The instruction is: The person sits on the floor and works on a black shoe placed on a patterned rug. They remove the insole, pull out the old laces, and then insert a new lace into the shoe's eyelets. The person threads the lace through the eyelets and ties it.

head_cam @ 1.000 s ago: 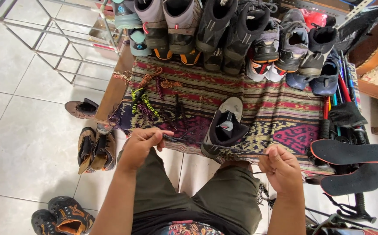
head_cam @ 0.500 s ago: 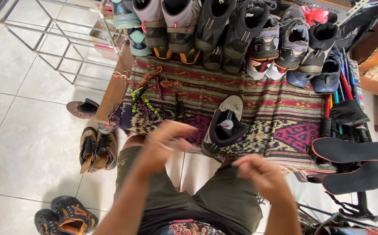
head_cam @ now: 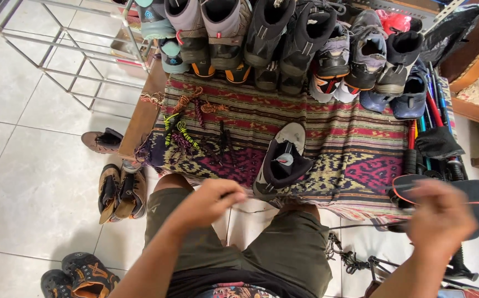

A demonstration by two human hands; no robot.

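Observation:
A black and grey shoe (head_cam: 282, 163) with a white toe lies on the patterned woven cloth (head_cam: 355, 143), near the table's front edge. My left hand (head_cam: 211, 202) hovers over my lap just left of the shoe, fingertips pinched on a thin shoelace (head_cam: 253, 210) that runs toward the shoe's heel. My right hand (head_cam: 441, 218) is blurred far out to the right with fingers curled, and a thin dark cord (head_cam: 361, 225) stretches from under the shoe toward it.
Several shoes (head_cam: 283, 44) line the back of the table. Loose coloured laces (head_cam: 187, 129) lie on the cloth at left. Black insoles (head_cam: 471, 190) and tools sit at right. A metal rack (head_cam: 68, 55), brown shoes (head_cam: 119, 190) and sandals (head_cam: 79, 275) are on the tiled floor at left.
My right hand has swung from beside the shoe far out to the right, drawing the cord with it. My left hand has dropped slightly and come closer to my lap.

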